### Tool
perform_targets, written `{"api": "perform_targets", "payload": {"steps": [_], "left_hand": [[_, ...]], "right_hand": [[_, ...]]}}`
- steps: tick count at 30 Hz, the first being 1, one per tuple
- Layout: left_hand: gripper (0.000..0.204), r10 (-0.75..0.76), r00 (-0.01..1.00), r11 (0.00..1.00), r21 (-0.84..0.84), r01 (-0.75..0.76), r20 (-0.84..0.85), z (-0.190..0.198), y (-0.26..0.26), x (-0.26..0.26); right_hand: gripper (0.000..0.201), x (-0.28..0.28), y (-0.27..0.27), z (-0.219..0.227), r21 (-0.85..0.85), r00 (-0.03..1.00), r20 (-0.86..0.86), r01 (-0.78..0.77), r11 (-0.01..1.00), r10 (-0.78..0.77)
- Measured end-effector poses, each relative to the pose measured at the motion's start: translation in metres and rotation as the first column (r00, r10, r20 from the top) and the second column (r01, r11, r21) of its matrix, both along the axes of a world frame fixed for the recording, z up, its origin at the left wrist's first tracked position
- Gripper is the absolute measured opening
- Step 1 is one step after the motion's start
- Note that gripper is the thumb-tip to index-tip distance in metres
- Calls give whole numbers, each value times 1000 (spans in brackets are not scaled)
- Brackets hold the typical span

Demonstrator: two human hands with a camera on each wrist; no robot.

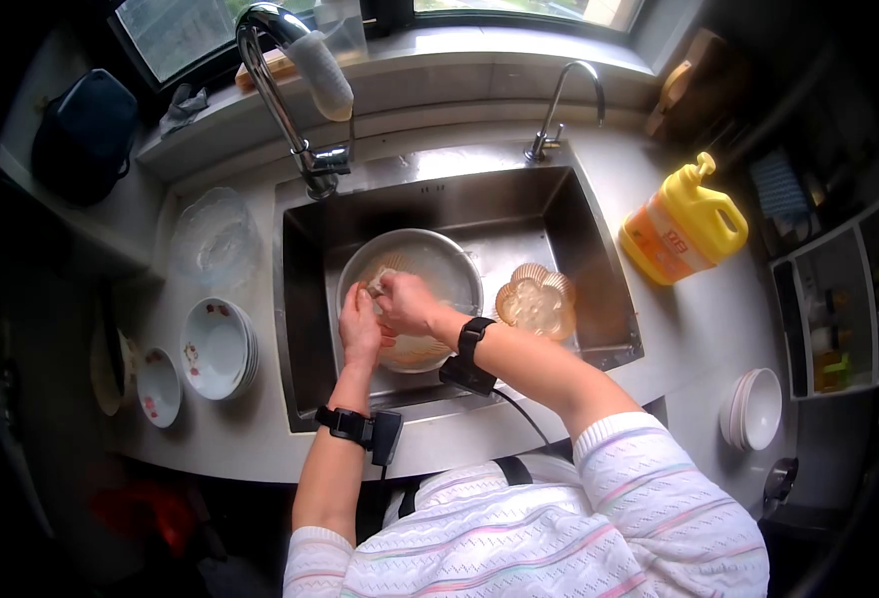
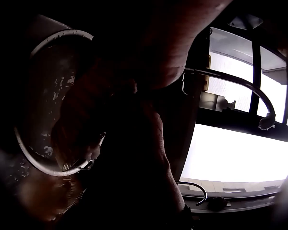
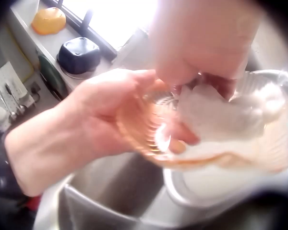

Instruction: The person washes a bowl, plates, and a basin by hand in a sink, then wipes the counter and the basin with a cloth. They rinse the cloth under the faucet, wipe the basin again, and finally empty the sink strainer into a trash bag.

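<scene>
My left hand (image 1: 360, 327) grips the edge of an amber ribbed glass dish (image 3: 139, 132), held tilted over a round metal basin (image 1: 464, 261) in the sink. Bunched under my right hand (image 1: 412, 303) is a white cloth (image 3: 206, 112), pinched by the fingers and pressed against the inside of the dish. Cloudy water stands in the basin. To its right, a scalloped amber glass bowl (image 1: 539, 302) sits on the sink floor. The left wrist view is dark, with the basin rim and amber glass at its left.
Left of the sink (image 1: 499, 214) stand stacked white bowls (image 1: 215, 349), a smaller bowl (image 1: 158, 387) and a clear glass dish (image 1: 215, 237). A tall faucet (image 1: 280, 110) and a small tap (image 1: 559, 110) rise behind. On the right are a yellow detergent jug (image 1: 684, 224) and more bowls (image 1: 758, 409).
</scene>
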State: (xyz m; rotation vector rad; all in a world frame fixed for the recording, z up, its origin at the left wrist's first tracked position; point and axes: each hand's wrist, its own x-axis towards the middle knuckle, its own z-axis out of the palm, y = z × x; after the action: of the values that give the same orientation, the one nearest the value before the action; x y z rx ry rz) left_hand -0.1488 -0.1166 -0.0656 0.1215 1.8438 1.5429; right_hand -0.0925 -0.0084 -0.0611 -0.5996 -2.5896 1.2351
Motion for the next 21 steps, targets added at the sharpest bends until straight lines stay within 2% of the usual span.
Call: {"api": "perform_targets", "payload": {"steps": [1,2,3,4,5,6,7,8,10,11,12,14,15,16,17,18,20,21], "left_hand": [[36,51,962,999,31,-44,-270,-30,3,-6],[35,104,850,994,75,-75,-517,-47,4,-11],[34,82,945,995,86,-58,-317,-31,0,-12],[34,80,946,995,84,-56,-314,-32,-1,-15],[34,62,905,998,35,-52,-420,-31,-4,-19],[34,39,853,998,-14,-54,-520,-25,-4,-21],[31,8,839,998,-54,-44,-544,-12,-3,-16],[31,8,840,997,-55,-45,-542,-13,-3,-16],[29,-126,824,984,-173,35,-552,-20,-1,-18],[35,-143,819,977,-214,25,-556,-34,0,-23],[35,-146,819,976,-218,26,-555,-33,-1,-23],[41,-248,562,954,-301,-3,-789,-26,0,-24],[41,-252,563,953,-304,0,-787,-27,1,-25],[43,-278,584,931,-364,-32,-763,-28,2,-26],[45,-303,605,904,-423,-63,-737,-30,3,-27],[45,-308,606,901,-429,-60,-733,-32,4,-26],[46,-342,630,858,-505,-92,-697,-37,11,-23],[46,-345,632,857,-507,-89,-694,-46,12,-24]], "right_hand": [[21,-3,-7,0,-78,995,-91,-58,995,51],[20,-3,-14,-2,-148,979,-184,-121,982,93],[20,-2,-18,-5,-194,963,-225,-191,962,146],[20,1,-15,-8,-197,964,-223,-189,962,144],[21,5,-11,-11,-167,955,-64,-297,940,290],[22,9,-6,-14,-154,901,99,-405,901,422],[22,14,-4,-19,-138,860,162,-466,874,484],[22,16,-3,-23,-140,859,163,-466,874,485],[22,18,2,-32,20,789,346,-548,837,508],[22,19,11,-37,26,739,469,-559,829,483],[22,20,19,-38,22,739,467,-558,830,485],[22,23,35,-44,136,735,631,-421,897,249],[22,28,42,-53,131,734,632,-419,898,250],[22,32,49,-66,227,833,551,-218,949,60],[23,32,53,-79,299,882,449,-1,954,-140],[23,32,50,-86,293,881,452,0,956,-139],[25,33,46,-98,271,773,623,-355,895,118],[28,27,49,-105,149,705,681,-398,905,198]]}}
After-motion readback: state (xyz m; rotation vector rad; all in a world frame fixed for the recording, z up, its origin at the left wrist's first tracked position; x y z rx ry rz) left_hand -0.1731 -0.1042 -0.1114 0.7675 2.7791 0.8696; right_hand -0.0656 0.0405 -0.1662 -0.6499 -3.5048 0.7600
